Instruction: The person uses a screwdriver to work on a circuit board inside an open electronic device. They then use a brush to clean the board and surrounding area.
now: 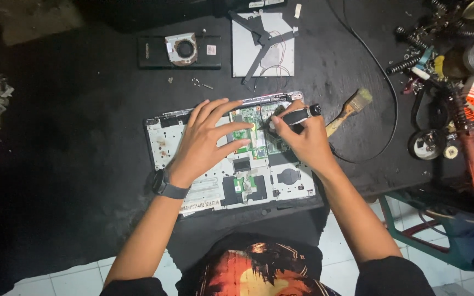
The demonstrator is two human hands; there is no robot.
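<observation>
Landmark: opened silver laptop base with exposed green circuit board (pixel 215 189).
Right hand (pixel 303 137): grasps black-handled screwdriver (pixel 297 115), axis lying left-down, tip onto board centre.
Left hand (pixel 207 140): released, fingers spread flat on the base, just left of tip.

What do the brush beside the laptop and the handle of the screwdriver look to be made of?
The brush seems to have a bare wooden handle, pale tan and matte, with light bristles; whether these are natural or synthetic is unclear. The screwdriver in the right hand has a black handle with a light band, probably plastic or rubber, judging by its dull sheen.
</observation>
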